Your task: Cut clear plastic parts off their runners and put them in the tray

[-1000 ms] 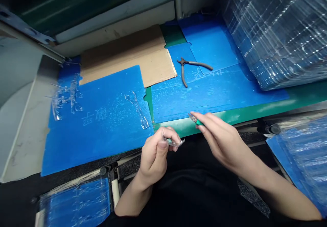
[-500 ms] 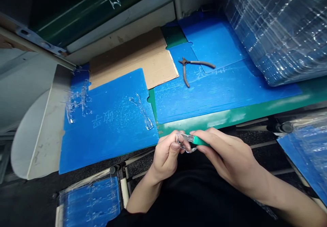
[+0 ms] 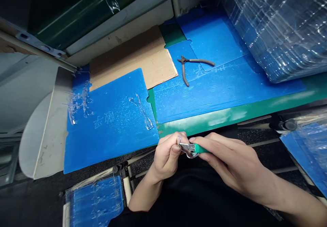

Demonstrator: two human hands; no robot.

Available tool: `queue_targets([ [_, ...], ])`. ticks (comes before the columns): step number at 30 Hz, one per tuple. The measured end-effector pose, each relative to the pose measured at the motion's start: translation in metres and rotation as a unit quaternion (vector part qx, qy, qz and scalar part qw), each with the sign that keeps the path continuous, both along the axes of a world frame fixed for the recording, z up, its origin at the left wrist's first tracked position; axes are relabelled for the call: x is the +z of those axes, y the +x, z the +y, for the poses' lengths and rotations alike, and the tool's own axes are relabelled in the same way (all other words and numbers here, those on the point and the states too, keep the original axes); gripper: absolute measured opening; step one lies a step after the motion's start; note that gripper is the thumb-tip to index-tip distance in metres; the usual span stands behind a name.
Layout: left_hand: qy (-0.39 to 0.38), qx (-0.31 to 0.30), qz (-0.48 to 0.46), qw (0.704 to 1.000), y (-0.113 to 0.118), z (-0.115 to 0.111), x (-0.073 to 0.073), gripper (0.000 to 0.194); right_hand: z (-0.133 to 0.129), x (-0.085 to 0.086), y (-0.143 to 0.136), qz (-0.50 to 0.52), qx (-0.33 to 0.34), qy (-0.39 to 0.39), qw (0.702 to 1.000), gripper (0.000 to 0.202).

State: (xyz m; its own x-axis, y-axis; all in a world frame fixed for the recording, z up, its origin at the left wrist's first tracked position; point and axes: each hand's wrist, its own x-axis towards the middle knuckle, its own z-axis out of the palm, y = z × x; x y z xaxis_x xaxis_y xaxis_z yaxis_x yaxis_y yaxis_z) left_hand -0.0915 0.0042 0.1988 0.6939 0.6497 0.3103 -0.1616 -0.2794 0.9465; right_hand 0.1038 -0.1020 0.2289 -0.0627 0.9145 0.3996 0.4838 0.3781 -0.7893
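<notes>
The knife [image 3: 197, 148] has a green handle and a grey metal blade, which points leftward from the right hand [image 3: 231, 157]. The clear plastic piece [image 3: 191, 156] is thin, shiny and curved; it is held in the left hand [image 3: 166, 154], partly hidden, and whether the blade touches it cannot be told.

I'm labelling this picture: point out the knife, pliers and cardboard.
Knife [image 3: 198, 148], head view: the green handle.
Pliers [image 3: 184, 60], head view: the pivot.
Cardboard [image 3: 133, 58], head view: its brown upper face.
</notes>
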Motion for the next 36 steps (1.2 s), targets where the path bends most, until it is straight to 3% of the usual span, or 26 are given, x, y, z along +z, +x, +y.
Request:
queue_targets([
  [7,-0.016,-0.024,-0.022,0.999,-0.001,-0.001,-0.003,0.037,-0.002,0.002,-0.001,0.043,0.017,-0.030,0.998,0.031],
  [19,-0.027,-0.009,-0.005,1.000,-0.001,-0.002,-0.007,0.035,-0.007,0.001,-0.015,0.072,-0.030,-0.050,0.996,0.020],
  [29,-0.042,-0.008,-0.012,0.999,-0.002,-0.004,-0.011,0.036,-0.006,0.004,-0.020,0.103,-0.051,-0.086,0.990,0.025],
  [36,-0.039,0.004,-0.008,0.999,0.000,-0.002,-0.008,0.036,-0.002,0.004,-0.023,0.077,-0.085,-0.081,0.990,0.020],
])
